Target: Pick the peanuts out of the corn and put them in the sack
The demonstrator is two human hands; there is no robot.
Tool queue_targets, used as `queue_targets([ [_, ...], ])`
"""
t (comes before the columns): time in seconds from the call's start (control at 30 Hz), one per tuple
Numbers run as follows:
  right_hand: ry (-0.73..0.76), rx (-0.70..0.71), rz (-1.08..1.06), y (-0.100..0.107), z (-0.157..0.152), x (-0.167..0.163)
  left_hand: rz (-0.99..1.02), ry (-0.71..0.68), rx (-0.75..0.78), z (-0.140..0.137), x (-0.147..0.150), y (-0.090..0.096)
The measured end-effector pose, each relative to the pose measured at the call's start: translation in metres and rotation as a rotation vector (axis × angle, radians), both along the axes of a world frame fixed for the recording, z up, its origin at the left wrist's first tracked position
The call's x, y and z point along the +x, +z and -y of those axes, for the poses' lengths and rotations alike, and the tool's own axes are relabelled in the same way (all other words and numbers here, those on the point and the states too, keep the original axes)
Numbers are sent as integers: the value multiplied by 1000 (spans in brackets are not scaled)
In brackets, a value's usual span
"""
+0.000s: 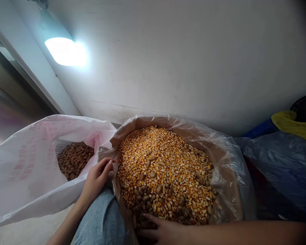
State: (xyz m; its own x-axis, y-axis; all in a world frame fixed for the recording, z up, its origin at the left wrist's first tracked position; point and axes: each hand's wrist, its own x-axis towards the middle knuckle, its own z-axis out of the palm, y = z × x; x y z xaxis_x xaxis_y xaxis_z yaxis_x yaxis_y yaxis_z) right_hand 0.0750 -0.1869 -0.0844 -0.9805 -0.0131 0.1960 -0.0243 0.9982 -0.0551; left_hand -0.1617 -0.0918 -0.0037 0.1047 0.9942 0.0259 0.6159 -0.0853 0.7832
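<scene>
A large bag with clear plastic lining [231, 183] is heaped with yellow corn kernels [168, 163]. Unshelled peanuts [153, 159] lie scattered over the corn, clustering towards the near side. Low in the picture, my right hand [159, 231] reaches into this near side beside the dark peanuts, its fingers apart; part of it is in shadow. My left hand [99, 177] rests by my knee, its fingers curled at the left rim of the corn bag. Its fingertips are partly hidden, and the rim appears pinched there.
To the left stands a white woven sack [25, 170] with brown almonds [76, 160] inside. My denim-covered knee [102, 217] presses between both bags. Behind is a white wall [168, 61] with a lit bulb [61, 51]. Bluish plastic [283, 166] and yellow mesh [295, 122] lie right.
</scene>
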Motion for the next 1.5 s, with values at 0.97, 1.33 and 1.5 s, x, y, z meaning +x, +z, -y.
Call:
queue_targets([
  [0.97, -362, 116, -9, 16, -51, 16, 64, 11, 22, 1, -5, -5],
  [1.33, -272, 90, 18, 35, -18, 9, 58, 7, 9, 1, -4, -3],
  [1.5, -262, 132, -9, -18, -2, 0, 70, 7, 11, 0, -4, -3],
])
